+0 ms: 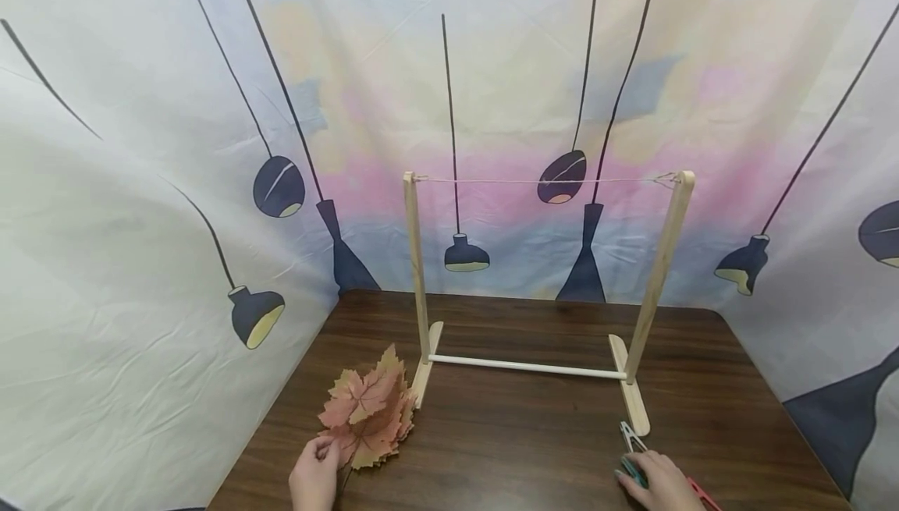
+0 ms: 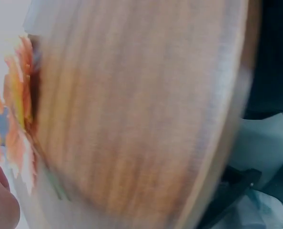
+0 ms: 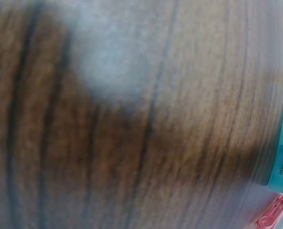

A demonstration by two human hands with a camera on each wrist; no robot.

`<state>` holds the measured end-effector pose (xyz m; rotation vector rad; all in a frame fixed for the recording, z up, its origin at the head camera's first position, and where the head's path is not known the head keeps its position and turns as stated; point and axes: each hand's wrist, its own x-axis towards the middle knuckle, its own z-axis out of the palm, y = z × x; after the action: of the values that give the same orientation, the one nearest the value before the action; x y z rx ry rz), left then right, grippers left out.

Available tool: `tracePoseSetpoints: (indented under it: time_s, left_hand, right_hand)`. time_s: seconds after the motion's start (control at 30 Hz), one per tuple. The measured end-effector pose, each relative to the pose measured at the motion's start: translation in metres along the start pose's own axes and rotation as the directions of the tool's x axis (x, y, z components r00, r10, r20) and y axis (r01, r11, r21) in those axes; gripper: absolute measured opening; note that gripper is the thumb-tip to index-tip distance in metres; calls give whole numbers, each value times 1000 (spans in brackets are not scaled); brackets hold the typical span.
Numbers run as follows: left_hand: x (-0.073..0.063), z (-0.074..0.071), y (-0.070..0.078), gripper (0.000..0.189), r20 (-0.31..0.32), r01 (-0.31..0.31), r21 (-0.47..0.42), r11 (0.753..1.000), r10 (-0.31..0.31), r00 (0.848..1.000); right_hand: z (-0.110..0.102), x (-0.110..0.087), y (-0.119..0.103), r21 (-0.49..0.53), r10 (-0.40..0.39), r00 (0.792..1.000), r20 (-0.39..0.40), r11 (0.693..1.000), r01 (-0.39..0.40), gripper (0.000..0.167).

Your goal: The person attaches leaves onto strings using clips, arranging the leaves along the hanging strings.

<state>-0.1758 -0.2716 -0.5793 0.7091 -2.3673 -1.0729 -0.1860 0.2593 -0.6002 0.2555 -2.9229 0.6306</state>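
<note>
At the table's front left lies a stack of orange-red artificial maple leaves (image 1: 368,417), with thin stems toward the front edge. My left hand (image 1: 314,473) pinches the left edge of the top leaf between thumb and fingers. In the left wrist view the leaves (image 2: 20,95) stand at the left border, beside a fingertip. On the right, my right hand (image 1: 656,481) has thumb and fingers round a teal clothespin (image 1: 634,472). A white clothespin (image 1: 630,437) lies just beyond it, and a red clothespin (image 1: 702,493) shows partly under the hand.
A wooden frame stands mid-table, with two posts (image 1: 660,277), a white crossbar (image 1: 527,367) low down and a string (image 1: 506,181) tied between the post tops. Its left foot is close to the leaves, its right foot (image 1: 632,398) close to the clothespins. A printed cloth hangs behind.
</note>
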Motion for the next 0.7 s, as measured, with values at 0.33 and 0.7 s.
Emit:
tracePoseSetpoints:
  time_s: [0.33, 0.7]
  left_hand:
    - [4, -10, 39, 13, 15, -91, -90, 992, 93, 996]
    - [7, -22, 88, 7, 9, -316, -130, 940, 320, 947]
  right_hand:
    - [0, 0, 1, 11, 24, 1000, 2, 1000, -24, 26]
    - [-5, 1, -1, 35, 14, 1000, -25, 999, -13, 25]
